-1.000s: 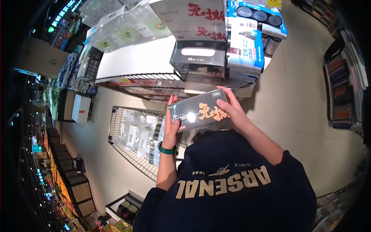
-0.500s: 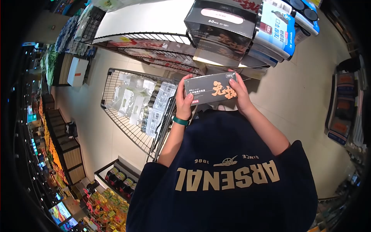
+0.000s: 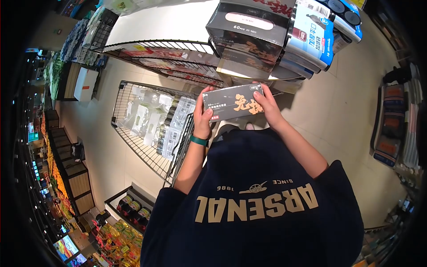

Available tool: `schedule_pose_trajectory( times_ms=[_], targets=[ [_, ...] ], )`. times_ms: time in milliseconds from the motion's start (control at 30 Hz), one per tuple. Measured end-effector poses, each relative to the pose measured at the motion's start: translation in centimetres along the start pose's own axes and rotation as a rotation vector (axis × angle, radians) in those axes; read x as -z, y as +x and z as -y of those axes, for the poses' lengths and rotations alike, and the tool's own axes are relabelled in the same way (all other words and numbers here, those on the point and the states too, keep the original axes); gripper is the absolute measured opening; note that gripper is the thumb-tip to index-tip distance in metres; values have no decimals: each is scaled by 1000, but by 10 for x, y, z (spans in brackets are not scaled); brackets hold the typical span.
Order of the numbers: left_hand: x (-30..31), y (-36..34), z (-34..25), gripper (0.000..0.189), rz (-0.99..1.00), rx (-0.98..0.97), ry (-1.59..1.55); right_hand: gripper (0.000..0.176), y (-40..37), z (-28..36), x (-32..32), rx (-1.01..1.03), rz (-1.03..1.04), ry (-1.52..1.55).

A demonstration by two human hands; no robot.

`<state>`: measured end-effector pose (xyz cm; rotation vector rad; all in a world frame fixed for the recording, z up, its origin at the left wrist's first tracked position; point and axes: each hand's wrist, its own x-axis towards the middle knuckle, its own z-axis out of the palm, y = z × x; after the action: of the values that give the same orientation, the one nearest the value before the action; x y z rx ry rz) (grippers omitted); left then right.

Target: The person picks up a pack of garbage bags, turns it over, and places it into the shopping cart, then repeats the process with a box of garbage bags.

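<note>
A dark grey box [image 3: 229,102] with orange characters on its front is held between my two hands, in front of my chest. My left hand [image 3: 202,116] grips its left end, thumb on the front face, with a green band on the wrist. At the right end, my right hand [image 3: 268,106] is closed round the box, its thumb near the upper corner. Both hands' other fingers are mostly hidden behind the box. A wire shopping cart [image 3: 133,144] stands to the left of my left hand, with clear-wrapped packs [image 3: 149,113] inside.
Beyond the box is a display shelf [image 3: 160,26] with larger dark boxes [image 3: 247,31] and blue-and-white packs [image 3: 311,38]. Far left are produce stands [image 3: 80,180]. A low bin [image 3: 133,207] of bottles is at the lower left, and another rack [image 3: 393,115] at the far right.
The view has shifted slightly, so the box, both hands and the cart appear a little further left. Both hands still hold the box in much the same way.
</note>
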<state>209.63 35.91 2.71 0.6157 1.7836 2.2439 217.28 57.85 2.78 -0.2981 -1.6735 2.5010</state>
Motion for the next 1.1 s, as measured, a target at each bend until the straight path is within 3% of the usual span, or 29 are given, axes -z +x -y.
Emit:
schedule_pose_trajectory(
  times_ms=[400, 900, 967, 1100],
  targets=[
    [7, -2, -16, 76, 24, 163, -54, 48, 5, -14, -1, -10, 18, -54],
    [10, 2, -5, 81, -10, 53, 24, 63, -9, 4, -7, 105, 15, -199],
    [11, 2, -6, 81, -15, 63, 24, 70, -7, 8, -3, 133, -47, -440],
    [7, 1, -14, 79, 23, 128, -2, 74, 2, 3, 3, 103, 24, -247]
  ],
)
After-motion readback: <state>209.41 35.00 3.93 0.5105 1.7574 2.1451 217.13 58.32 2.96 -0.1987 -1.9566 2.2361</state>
